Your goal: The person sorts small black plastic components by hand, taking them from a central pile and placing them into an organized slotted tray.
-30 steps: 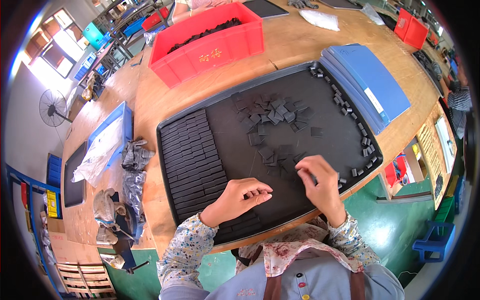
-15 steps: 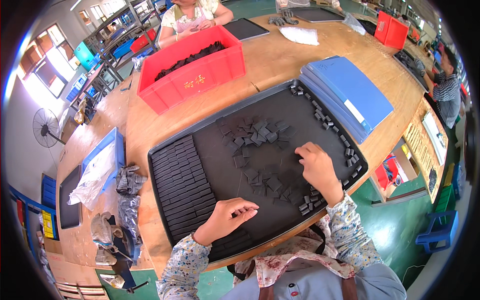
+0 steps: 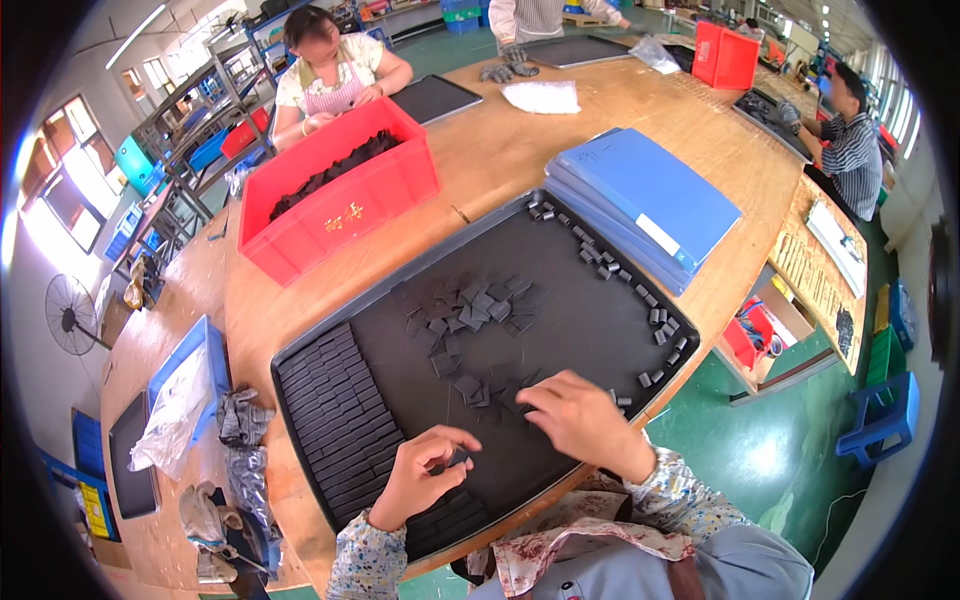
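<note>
A large black tray (image 3: 490, 350) lies in front of me on the wooden table. Rows of flat black rectangular pieces (image 3: 335, 400) fill its left side. Loose thin black pieces (image 3: 480, 305) are scattered in the middle, and short black cylinders (image 3: 605, 262) line the right edge. My left hand (image 3: 420, 475) hovers over the near end of the rows, thumb and forefinger curved around a small black piece. Above the near loose pieces, my right hand (image 3: 590, 425) has its fingers drawn together; whatever is between the tips is hidden.
A red bin (image 3: 340, 215) of black parts stands beyond the tray, and blue folders (image 3: 650, 200) are stacked at its right. Left lie a blue tray with white plastic (image 3: 185, 400) and grey gloves (image 3: 243, 418). Other people sit or stand around the table.
My head view has shifted, so the scene sits further left and lower. The right hand has come nearer the left, over the near loose pieces. The left thumb and forefinger have parted into a curve.
</note>
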Demonstrator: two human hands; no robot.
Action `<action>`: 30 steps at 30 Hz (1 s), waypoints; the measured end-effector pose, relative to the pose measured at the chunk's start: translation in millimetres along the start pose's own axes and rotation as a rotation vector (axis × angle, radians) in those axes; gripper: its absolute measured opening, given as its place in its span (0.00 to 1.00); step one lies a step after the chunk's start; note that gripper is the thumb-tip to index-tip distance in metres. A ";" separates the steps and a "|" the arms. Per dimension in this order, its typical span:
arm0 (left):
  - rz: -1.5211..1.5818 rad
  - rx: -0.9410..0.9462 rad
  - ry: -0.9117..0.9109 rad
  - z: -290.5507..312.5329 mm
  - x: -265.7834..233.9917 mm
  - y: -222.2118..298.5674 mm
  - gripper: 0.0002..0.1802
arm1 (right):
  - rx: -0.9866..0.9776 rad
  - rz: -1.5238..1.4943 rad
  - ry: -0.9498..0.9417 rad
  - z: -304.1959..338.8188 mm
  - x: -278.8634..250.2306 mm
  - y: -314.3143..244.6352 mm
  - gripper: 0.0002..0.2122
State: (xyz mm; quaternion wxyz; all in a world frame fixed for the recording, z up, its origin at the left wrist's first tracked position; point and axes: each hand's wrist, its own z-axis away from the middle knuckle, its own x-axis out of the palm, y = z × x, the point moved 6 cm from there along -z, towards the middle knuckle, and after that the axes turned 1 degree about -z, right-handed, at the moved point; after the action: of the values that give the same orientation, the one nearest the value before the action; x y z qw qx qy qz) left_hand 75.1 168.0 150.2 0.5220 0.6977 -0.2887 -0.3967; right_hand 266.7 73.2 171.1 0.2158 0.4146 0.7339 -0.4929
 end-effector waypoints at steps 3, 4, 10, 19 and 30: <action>0.069 -0.158 -0.019 3.0 0.6 -10.1 0.17 | 0.027 0.267 -0.064 14.9 -16.8 24.4 0.10; 0.183 -0.283 0.027 5.3 1.9 -17.1 0.15 | 0.050 0.173 -0.126 19.0 -15.4 29.1 0.10; 0.287 -0.263 0.092 -1.8 9.8 -15.2 0.09 | 0.057 -0.006 -0.258 22.5 -1.2 31.2 0.11; 0.173 -0.433 -0.036 11.7 10.3 -37.0 0.08 | 0.208 0.313 -0.076 29.6 -34.4 44.9 0.13; 0.287 -0.342 0.022 5.0 14.8 -30.5 0.16 | 0.050 0.201 -0.032 26.4 -15.3 44.2 0.12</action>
State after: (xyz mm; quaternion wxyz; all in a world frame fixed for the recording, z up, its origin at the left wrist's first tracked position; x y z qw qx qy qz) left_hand 78.1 162.2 116.6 0.6868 0.5553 -0.3077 -0.3538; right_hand 309.2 50.9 147.0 0.2654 0.4835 0.6725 -0.4934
